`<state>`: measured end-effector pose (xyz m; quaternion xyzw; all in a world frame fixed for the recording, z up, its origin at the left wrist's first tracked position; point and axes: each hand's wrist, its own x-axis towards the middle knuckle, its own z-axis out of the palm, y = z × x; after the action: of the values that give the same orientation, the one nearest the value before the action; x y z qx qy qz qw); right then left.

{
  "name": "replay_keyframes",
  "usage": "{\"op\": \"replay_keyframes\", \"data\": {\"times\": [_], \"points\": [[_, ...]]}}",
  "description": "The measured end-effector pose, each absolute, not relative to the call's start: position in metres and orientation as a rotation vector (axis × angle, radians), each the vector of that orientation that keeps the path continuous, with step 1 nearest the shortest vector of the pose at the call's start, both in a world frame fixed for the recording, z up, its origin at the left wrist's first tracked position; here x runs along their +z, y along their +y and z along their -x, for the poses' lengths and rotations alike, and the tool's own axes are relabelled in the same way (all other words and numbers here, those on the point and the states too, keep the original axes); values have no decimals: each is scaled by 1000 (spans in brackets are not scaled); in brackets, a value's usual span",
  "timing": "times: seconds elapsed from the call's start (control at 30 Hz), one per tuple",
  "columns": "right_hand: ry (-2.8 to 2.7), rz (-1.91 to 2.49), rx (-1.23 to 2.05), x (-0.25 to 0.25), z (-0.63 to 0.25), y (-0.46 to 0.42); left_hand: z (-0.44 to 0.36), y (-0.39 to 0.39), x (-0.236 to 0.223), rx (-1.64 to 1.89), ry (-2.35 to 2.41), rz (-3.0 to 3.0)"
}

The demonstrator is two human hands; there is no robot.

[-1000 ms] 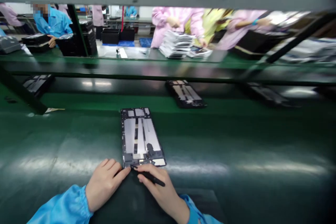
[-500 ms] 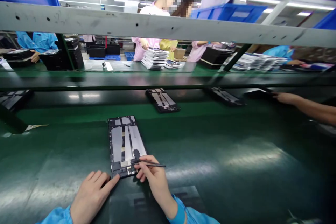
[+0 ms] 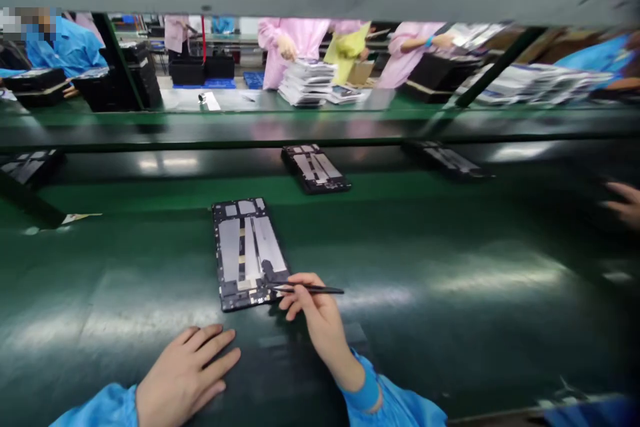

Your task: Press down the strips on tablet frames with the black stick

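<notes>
An opened tablet frame [image 3: 249, 252] with grey metal panels lies on the green mat in front of me. My right hand [image 3: 314, 310] pinches a thin black stick tool [image 3: 310, 289], whose tip rests on the frame's lower right corner. My left hand [image 3: 187, 371] lies flat on the mat below the frame, fingers stretched out, apart from the frame and holding nothing. Both my sleeves are blue.
A second opened frame [image 3: 315, 168] lies farther back on the dark conveyor, with others [image 3: 445, 158] to the right and far left [image 3: 27, 167]. Another person's hand [image 3: 623, 203] reaches in at the right edge. People in pink and blue stand beyond, by stacks of parts [image 3: 307, 82].
My left hand has slid back off the frame's lower corner and flattened on the mat. My right hand keeps the tool on the frame. The view has tilted down.
</notes>
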<state>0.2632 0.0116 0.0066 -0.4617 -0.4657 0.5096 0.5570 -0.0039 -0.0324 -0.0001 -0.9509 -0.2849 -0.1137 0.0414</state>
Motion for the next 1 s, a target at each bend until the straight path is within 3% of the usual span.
{"op": "replay_keyframes", "data": {"times": [0.3,0.6,0.8,1.0], "points": [[-1536,1166,1554,3,-259,-4,8,-43,6,-589,-1006,3066],[-1836,1218,1371,13,-250,-6,19,-55,16,-695,-847,3102],[-1859,1151,1418,15,-238,-16,27,-67,12,-422,-926,3119],[-1927,1165,1386,11,-230,-21,23,-65,4,-465,-942,3097]]}}
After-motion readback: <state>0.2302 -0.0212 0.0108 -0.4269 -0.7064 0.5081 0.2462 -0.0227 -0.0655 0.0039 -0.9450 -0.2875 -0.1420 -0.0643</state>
